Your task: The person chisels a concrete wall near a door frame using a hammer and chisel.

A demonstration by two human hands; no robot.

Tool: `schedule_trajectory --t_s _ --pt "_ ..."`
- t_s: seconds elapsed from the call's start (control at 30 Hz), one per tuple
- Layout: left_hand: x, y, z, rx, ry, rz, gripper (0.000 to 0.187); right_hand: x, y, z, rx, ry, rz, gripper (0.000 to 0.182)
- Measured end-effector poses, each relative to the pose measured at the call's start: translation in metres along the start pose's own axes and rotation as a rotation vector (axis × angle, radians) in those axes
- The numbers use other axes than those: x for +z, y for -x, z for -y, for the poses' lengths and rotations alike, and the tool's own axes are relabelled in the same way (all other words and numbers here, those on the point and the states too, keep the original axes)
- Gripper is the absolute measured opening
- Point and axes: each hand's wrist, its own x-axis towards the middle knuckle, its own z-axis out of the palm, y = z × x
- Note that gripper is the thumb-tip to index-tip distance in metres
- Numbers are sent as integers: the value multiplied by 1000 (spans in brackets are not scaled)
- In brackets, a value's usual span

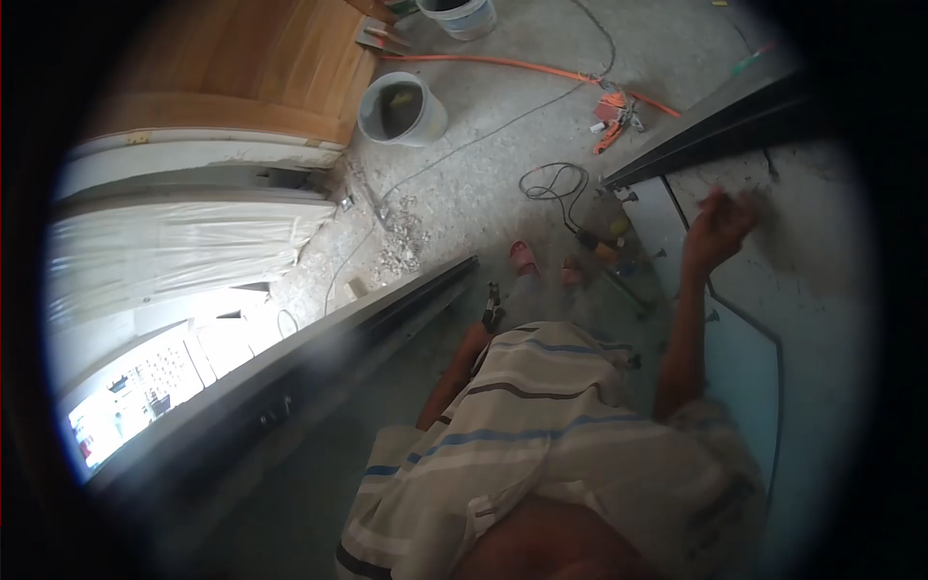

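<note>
Down by my left thigh, my left hand [474, 336] is closed around a dark hand tool [495, 302] that looks like pliers. My right hand [720, 234] is raised at the right, in front of a wall with pale panels or tiles [739, 353]. Its fingers are bent, apart and blurred; I make out nothing in them. Small dark pegs or clips [712, 315] stick out along the panel seams beside my right forearm. Orange and yellow tools [606, 251], partly blurred, lie on the floor by my feet, below that hand.
Two buckets, a near one [403, 108] and a far one [459, 14], stand near a wooden panel [232, 72]. A black cable [553, 182] and an orange hose [483, 63] cross the dusty floor. Rubble [401, 242] lies ahead. A dark frame [387, 309] runs along my left.
</note>
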Motion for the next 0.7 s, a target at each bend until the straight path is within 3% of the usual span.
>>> schedule_trajectory --t_s 0.07,0.17,0.23,0.3,0.33,0.4,0.5,0.6,0.63,0.7 --pt "-13 -26 -7 62 -1 38 46 -7 40 -23 -81 282 267 40" --pt "-43 -45 -33 81 17 103 48 -24 117 -81 115 468 908 39" --pt "-55 -68 -15 44 10 170 49 -35 180 -106 252 548 1064 43" --pt "-26 -123 41 9 -80 -27 47 -52 239 -141 233 698 1236 52" --pt "-36 -121 35 -11 -78 -4 47 -49 245 -137 252 712 1256 52" --pt "-57 -117 25 -153 329 118 45 -38 255 -134 467 732 1356 58" --pt "-60 -120 28 -213 471 90 39 -7 245 -108 601 672 1414 57" --pt "-58 -130 43 -141 234 48 36 17 239 -72 697 712 1533 56" --pt "-60 -129 53 -154 241 40 36 15 257 -96 691 710 1551 56" --pt "-69 -121 47 -51 77 168 29 -7 302 -164 217 609 1586 63"
